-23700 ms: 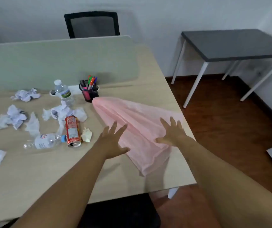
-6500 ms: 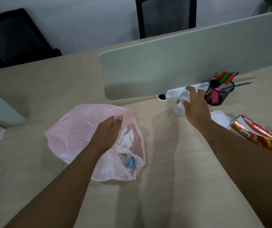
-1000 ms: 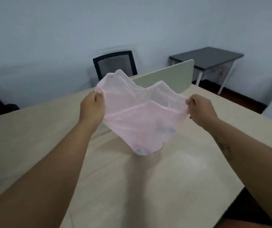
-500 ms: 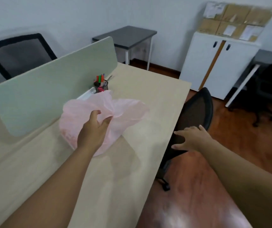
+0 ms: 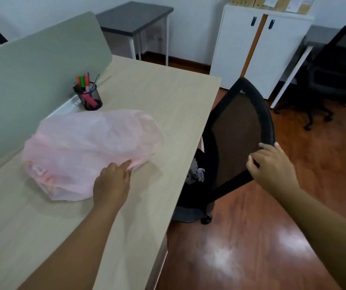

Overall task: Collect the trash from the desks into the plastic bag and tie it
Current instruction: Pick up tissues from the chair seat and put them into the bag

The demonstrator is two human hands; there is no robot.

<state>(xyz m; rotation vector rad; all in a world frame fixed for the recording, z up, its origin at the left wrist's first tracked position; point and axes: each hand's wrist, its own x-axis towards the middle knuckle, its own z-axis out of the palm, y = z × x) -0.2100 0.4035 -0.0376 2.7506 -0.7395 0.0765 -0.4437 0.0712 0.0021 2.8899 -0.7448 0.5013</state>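
We see the pink plastic bag [image 5: 88, 151] lying slumped on the light wooden desk [image 5: 147, 97], just in front of the grey-green divider panel [image 5: 31, 65], with faint shapes of trash showing through its lower end. Our left hand [image 5: 112, 183] rests on the near edge of the bag, fingers loosely extended and touching the plastic — we cannot tell whether any of it is pinched between them. Our right hand [image 5: 272, 168] is off the desk, curled around the top rim of the black mesh chair [image 5: 237, 139], thumb on the mesh side and fingers over the frame. The chair stands just beside the desk's right edge, its back tilted toward us. On its seat, partly hidden by the backrest, lies some crumpled white paper [image 5: 197, 173]. Behind the bag a black mesh pen cup [image 5: 89, 98] holds coloured markers — it stands close to the divider, apart from the bag
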